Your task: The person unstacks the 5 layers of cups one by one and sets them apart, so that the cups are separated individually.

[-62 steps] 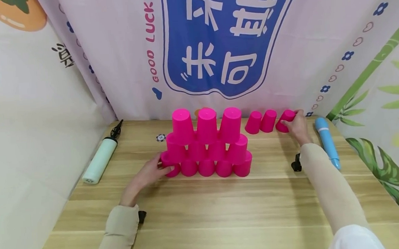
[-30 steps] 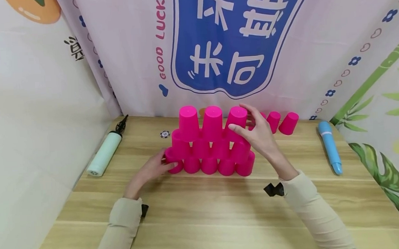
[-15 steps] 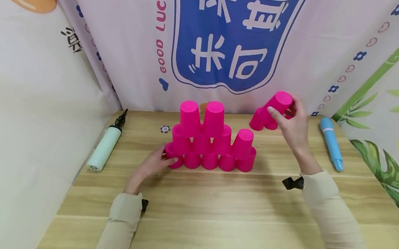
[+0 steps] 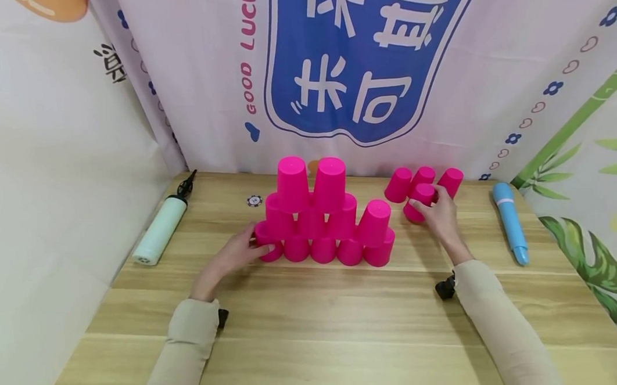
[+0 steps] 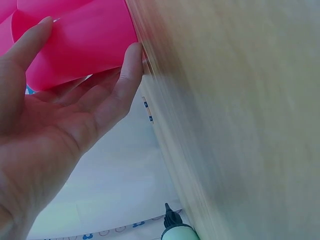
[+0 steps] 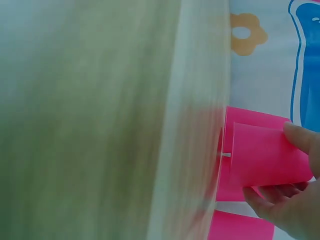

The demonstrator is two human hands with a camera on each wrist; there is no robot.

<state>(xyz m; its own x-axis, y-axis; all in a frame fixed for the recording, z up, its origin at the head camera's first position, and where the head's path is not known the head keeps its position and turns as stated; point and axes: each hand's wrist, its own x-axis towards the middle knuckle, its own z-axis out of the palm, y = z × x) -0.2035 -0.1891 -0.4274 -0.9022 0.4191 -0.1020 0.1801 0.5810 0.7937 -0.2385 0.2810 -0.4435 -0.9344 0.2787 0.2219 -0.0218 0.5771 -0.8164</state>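
Upside-down pink plastic cups stand as a tiered stack at mid-table, with several in the bottom row, several in the middle row and two top cups (image 4: 331, 185). My left hand (image 4: 234, 255) holds the leftmost bottom cup (image 4: 269, 244), thumb in front and fingers round its side. In the left wrist view that cup (image 5: 90, 45) lies between thumb and fingers. To the right of the stack, my right hand (image 4: 443, 217) grips another cup (image 4: 418, 209) low by the tabletop. The right wrist view shows this cup (image 6: 267, 155) overlapping one behind it.
Three more pink cups (image 4: 398, 186) stand at the back right. A blue pen-like object (image 4: 510, 222) lies right of them. On the left lie a pale green hand pump (image 4: 161, 230) and a round chip (image 4: 254, 201). A printed curtain (image 4: 204, 105) hangs behind the table.
My right hand has taken the right-hand top cup off the stack, carried it rightward and lowered it before the three back cups. My left hand keeps hold of its bottom cup.
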